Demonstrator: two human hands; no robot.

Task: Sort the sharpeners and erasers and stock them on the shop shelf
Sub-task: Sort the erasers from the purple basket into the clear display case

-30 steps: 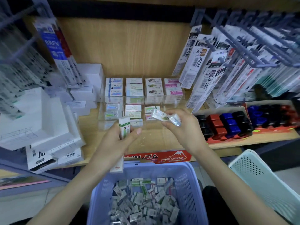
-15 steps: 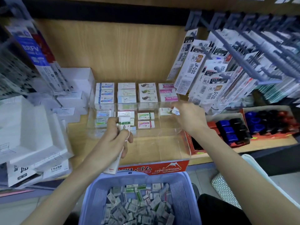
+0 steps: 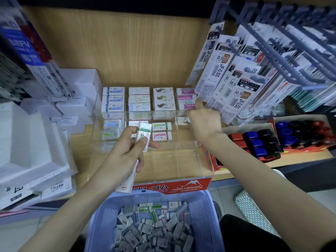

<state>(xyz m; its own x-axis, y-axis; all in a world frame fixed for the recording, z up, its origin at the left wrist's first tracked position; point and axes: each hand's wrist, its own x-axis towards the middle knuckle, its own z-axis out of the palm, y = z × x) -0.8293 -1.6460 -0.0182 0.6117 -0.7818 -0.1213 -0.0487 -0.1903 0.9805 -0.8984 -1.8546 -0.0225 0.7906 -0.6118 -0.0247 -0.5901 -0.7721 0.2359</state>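
While your left hand (image 3: 123, 157) grips the stack of erasers (image 3: 144, 131) over the clear display tray (image 3: 172, 160), your right hand (image 3: 203, 124) reaches into its right-hand column, curled fingers at the end of one eraser (image 3: 182, 120); whether they pinch it cannot be told. Lay it flat, label up, square with the neighbouring rows, and keep your wrist clear of the hanging refill packs (image 3: 223, 84).
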